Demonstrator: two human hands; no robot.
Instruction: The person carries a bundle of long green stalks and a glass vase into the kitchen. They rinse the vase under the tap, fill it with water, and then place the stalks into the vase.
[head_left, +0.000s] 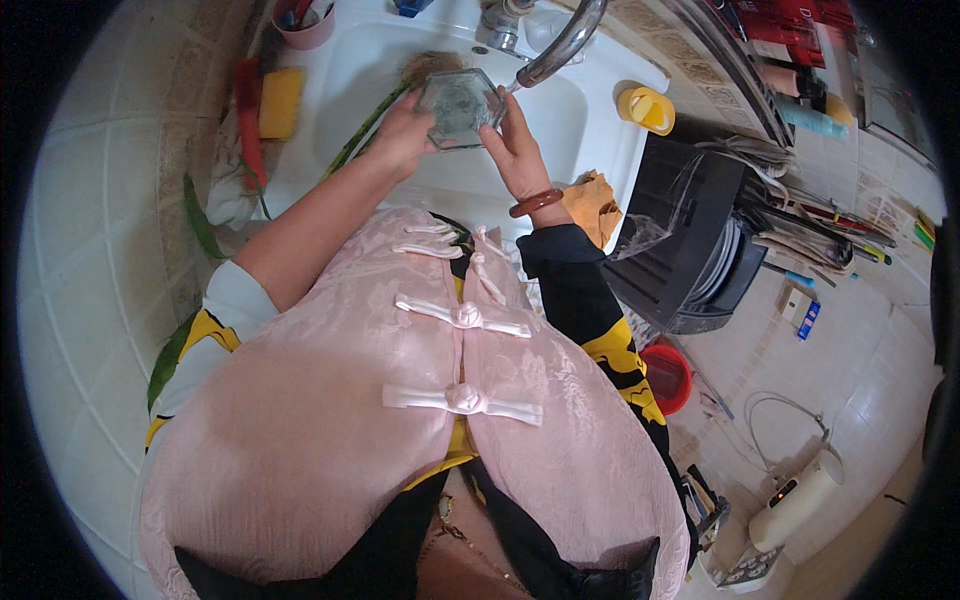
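Observation:
Over the white sink basin (555, 112), my left hand (405, 131) and my right hand (514, 142) grip a clear hexagonal glass vessel (461, 109) from its two sides. The curved metal faucet spout (566, 45) ends just beside the vessel's right edge, near my right fingers. Green plant stems (360, 135) with a brown mass of roots (435, 66) lie in the sink, partly behind my left hand and the glass. A reddish-brown bangle circles my right wrist. My left fingertips are partly hidden by the glass.
A pink cup (304, 26), a yellow sponge (281, 103) and a red object (249, 120) stand or lie left of the basin. On the right are a yellow container (646, 111), an orange-brown cloth (592, 206) and a dark rack with plates (682, 232). A red bucket (666, 380) stands lower right.

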